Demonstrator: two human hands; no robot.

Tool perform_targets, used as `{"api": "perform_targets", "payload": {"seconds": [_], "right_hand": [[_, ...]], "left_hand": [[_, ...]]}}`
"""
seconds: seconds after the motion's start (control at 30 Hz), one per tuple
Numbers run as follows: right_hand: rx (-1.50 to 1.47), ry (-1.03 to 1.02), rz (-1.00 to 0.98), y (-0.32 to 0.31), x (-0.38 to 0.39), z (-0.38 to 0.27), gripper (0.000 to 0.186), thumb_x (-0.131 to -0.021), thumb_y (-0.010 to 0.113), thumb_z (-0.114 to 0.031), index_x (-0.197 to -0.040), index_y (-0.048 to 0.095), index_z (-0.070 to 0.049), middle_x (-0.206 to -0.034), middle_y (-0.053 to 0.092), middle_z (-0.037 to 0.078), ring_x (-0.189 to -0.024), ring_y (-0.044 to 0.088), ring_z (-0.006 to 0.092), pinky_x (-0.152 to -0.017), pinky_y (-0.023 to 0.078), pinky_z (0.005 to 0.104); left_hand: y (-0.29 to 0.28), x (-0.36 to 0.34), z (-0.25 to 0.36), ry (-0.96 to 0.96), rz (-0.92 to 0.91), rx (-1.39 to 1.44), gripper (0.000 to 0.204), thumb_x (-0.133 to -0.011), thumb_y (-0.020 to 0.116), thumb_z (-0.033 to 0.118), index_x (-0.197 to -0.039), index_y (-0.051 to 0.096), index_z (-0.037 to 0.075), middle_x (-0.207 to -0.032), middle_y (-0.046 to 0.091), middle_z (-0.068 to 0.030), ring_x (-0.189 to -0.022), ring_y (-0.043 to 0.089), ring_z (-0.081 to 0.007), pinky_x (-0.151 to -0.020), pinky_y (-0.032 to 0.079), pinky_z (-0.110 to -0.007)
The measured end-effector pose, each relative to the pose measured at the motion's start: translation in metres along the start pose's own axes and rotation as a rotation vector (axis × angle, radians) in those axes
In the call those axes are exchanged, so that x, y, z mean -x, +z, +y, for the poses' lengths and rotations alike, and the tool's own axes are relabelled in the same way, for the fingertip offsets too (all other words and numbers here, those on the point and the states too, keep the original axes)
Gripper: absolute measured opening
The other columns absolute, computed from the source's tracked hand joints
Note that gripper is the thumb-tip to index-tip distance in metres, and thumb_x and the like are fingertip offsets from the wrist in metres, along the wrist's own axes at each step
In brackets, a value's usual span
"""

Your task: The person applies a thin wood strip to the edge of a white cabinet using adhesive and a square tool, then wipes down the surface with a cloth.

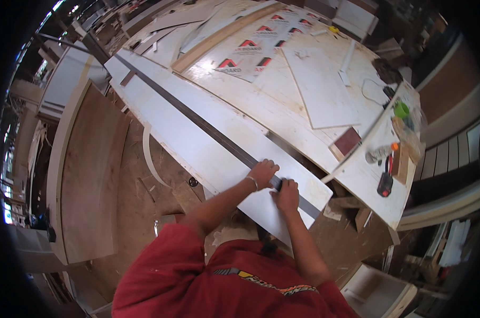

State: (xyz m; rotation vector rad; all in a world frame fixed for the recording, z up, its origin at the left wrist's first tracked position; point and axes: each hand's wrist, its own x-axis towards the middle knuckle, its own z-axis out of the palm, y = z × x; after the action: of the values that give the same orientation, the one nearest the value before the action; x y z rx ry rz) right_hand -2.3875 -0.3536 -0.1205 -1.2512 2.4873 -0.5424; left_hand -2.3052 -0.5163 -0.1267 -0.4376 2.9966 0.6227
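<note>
Fingers bent and drawn close together, a worker's left hand and right hand meet at a small dark object, the right just beside and nearer the body; how firmly either hand grips it cannot be told. The object sits on a long dark strip that runs lengthwise along a white board, from its far left end to its near right end, with a short brown piece lying near the far end. A band circles the left wrist, and the worker wears a red shirt.

Beyond the board spreads a pale worktable, bearing a sheet with red-and-black print, a wooden beam and a loose white panel. Toward its right edge are a dark red block, a clear bottle with an orange cap, a green cup and a black-and-red tool. At left stands a curved brown panel.
</note>
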Motion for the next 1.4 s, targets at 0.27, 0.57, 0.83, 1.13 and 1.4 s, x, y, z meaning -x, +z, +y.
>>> {"api": "perform_targets", "payload": {"seconds": [0.27,0.57,0.83,1.13,1.4], "right_hand": [[-0.076,0.121,-0.237,0.018,-0.025,0.013,0.059,-0.070,0.088,-0.025,-0.116,0.060,-0.001,-0.103,0.065,0.020,-0.102,0.062,0.0362,-0.091,0.050,0.0466],[0.191,-0.380,0.048,0.020,-0.030,0.023,0.050,-0.075,0.081,-0.027,-0.113,0.061,-0.002,-0.108,0.063,0.020,-0.106,0.058,0.0397,-0.095,0.048,0.0491],[0.346,-0.318,0.021,0.036,-0.030,-0.007,0.032,-0.088,0.057,-0.016,-0.118,0.055,-0.003,-0.109,0.061,0.018,-0.102,0.062,0.0343,-0.081,0.057,0.0444],[0.411,-0.434,0.125,0.029,-0.033,0.006,0.026,-0.089,0.057,-0.016,-0.113,0.055,-0.004,-0.091,0.063,0.015,-0.085,0.066,0.0310,-0.067,0.058,0.0400],[0.285,-0.353,0.157,0.006,-0.040,0.021,0.019,-0.091,0.054,-0.016,-0.107,0.059,-0.005,-0.093,0.063,0.013,-0.090,0.065,0.0288,-0.072,0.057,0.0409]], "left_hand": [[0.004,0.061,-0.055,-0.033,0.201,0.105,0.083,-0.073,0.085,0.036,-0.142,0.047,0.010,-0.143,0.044,-0.0144,-0.136,0.038,-0.0355,-0.114,0.033,-0.050],[-0.001,0.021,-0.085,0.110,0.109,-0.113,0.055,-0.074,0.081,0.045,-0.116,0.064,0.014,-0.118,0.058,-0.0097,-0.116,0.051,-0.0322,-0.100,0.043,-0.047],[-0.032,0.001,-0.084,0.306,-0.111,-0.266,0.046,-0.072,0.081,0.025,-0.110,0.063,0.007,-0.114,0.057,-0.0102,-0.111,0.055,-0.0291,-0.089,0.053,-0.041],[-0.012,-0.025,-0.059,0.369,-0.098,-0.312,0.023,-0.079,0.064,0.011,-0.101,0.065,0.005,-0.105,0.060,-0.0110,-0.102,0.061,-0.0266,-0.078,0.058,-0.038],[-0.011,-0.031,-0.059,0.508,0.003,-0.391,0.012,-0.084,0.061,0.017,-0.090,0.064,0.007,-0.090,0.062,-0.0079,-0.087,0.066,-0.0249,-0.066,0.057,-0.040]]}}
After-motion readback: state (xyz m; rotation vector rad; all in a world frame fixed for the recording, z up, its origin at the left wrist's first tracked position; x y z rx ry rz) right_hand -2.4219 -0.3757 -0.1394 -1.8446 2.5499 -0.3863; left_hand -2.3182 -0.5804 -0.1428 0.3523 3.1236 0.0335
